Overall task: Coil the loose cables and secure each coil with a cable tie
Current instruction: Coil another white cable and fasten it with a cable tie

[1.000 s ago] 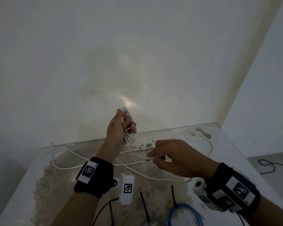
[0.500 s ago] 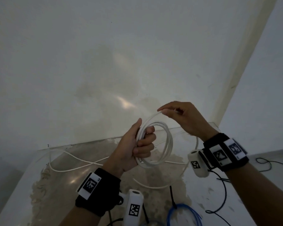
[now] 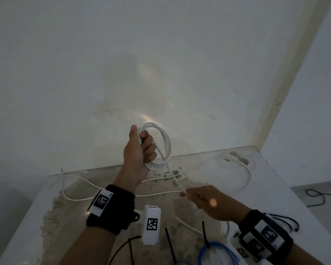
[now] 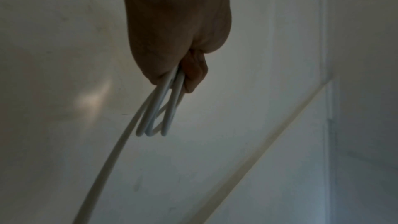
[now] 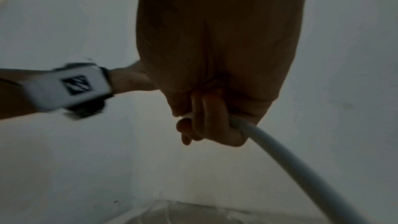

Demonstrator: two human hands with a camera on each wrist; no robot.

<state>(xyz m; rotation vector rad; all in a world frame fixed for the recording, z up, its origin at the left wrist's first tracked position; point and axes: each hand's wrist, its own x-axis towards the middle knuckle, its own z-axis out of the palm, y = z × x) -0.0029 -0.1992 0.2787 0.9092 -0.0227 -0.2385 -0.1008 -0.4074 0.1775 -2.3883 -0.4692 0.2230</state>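
Where the stained surface meets the pale wall, open room lies above. The left hand is raised, fingers curled around white cable coils. Lower, the right hand pinches its taut strand; slack loops toward the far edge. Black ties and blue cable are cut off below.

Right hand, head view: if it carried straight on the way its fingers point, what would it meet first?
The right hand points up and left along the taut white cable it pinches. Going on, it would probably meet the coil held in the left hand first; depth is unclear.
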